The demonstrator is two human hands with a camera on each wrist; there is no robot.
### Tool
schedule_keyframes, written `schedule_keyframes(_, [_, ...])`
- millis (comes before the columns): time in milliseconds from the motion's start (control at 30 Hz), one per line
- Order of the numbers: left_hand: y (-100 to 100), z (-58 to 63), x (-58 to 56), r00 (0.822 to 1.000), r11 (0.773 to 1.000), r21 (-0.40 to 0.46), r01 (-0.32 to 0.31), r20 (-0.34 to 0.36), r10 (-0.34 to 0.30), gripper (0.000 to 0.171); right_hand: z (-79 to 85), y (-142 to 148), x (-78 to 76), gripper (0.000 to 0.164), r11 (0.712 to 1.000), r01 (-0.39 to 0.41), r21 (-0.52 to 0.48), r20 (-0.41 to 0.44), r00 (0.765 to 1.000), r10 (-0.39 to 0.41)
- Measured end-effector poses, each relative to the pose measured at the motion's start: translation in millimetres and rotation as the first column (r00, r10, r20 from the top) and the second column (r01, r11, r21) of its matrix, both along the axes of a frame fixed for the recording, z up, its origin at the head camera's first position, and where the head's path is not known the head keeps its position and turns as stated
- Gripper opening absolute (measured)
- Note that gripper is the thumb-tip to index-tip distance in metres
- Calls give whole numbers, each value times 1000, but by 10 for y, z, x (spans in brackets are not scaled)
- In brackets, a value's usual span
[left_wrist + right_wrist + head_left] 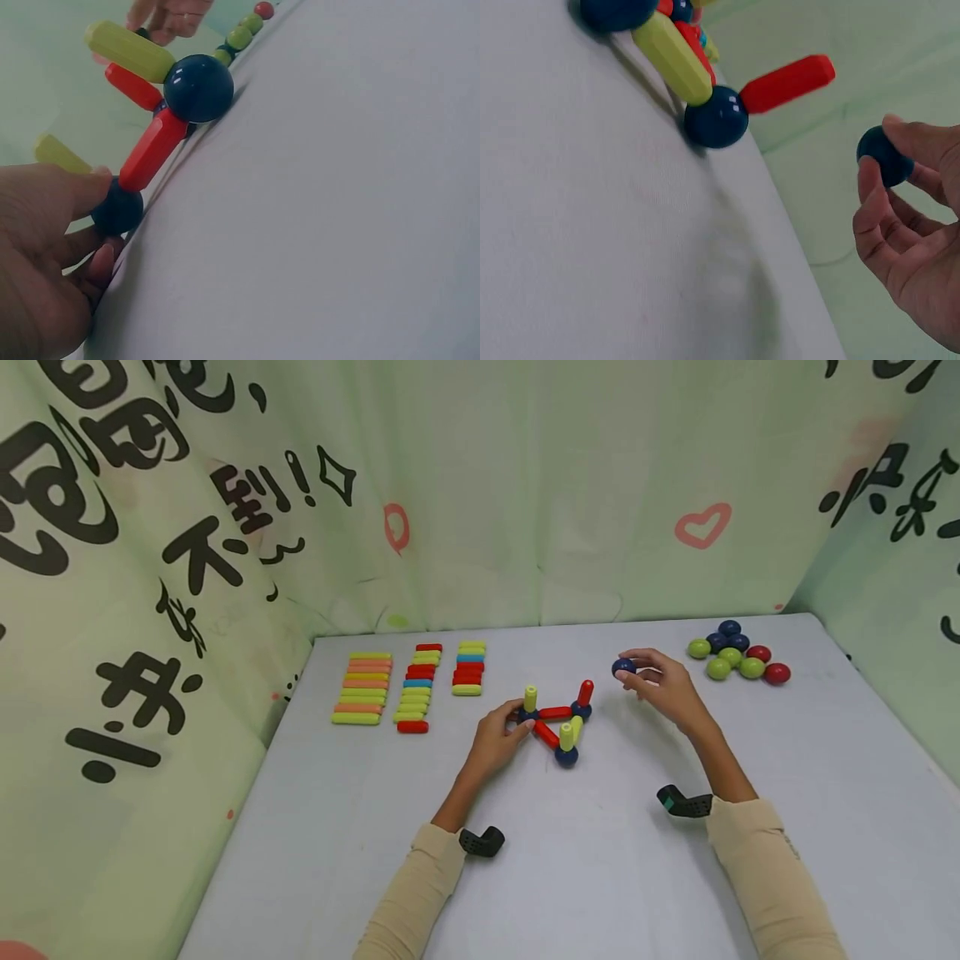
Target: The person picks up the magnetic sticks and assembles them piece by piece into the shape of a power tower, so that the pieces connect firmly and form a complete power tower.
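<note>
A triangle of rods and balls stands on the table, with a dark blue ball [566, 756] at each corner. Two red rods [547, 734] and one yellow-green rod [673, 60] form its sides. From the corners rise two yellow-green rods [566, 737] and one red rod [789, 82]. My left hand [497, 743] grips the left corner ball [120, 207] between thumb and fingers. Right of the triangle, my right hand [667, 692] pinches a loose dark blue ball [885, 156], held up above the table and apart from the rods.
Three columns of loose rods lie at the back left: long yellow and orange ones [362, 690], a mixed column [417, 685] and a shorter one [468, 668]. Blue, green and red balls [752, 667] cluster at the back right. A printed curtain [480, 585] hangs behind the table.
</note>
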State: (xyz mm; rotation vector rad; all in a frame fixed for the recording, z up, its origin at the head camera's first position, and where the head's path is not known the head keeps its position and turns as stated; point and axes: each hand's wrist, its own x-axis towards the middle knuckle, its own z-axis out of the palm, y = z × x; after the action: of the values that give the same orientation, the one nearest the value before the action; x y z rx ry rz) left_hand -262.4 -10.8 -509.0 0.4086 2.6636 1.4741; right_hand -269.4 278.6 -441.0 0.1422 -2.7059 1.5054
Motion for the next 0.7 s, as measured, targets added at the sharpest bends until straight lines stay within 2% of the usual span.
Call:
schedule_keyframes(100, [9,-9,-1,1000,1000,11,-18,-7,18,42,61,-125,35,48,997,1,-82,-62,998,-6])
schedule_keyframes(233, [22,-3,17,999,999,19,-33,3,33,40,95,-229,68,45,993,-27,-114,-109,994,14])
schedule_keyframes(467, [28,11,33,999,999,-5,-39,-3,39,38,70,-322,71,46,994,-97,-46,-92,991,93])
schedule_keyframes(700, [20,10,21,999,999,-6,-36,-9,36,37,26,-360,20,46,991,-136,-11,-78,988,134])
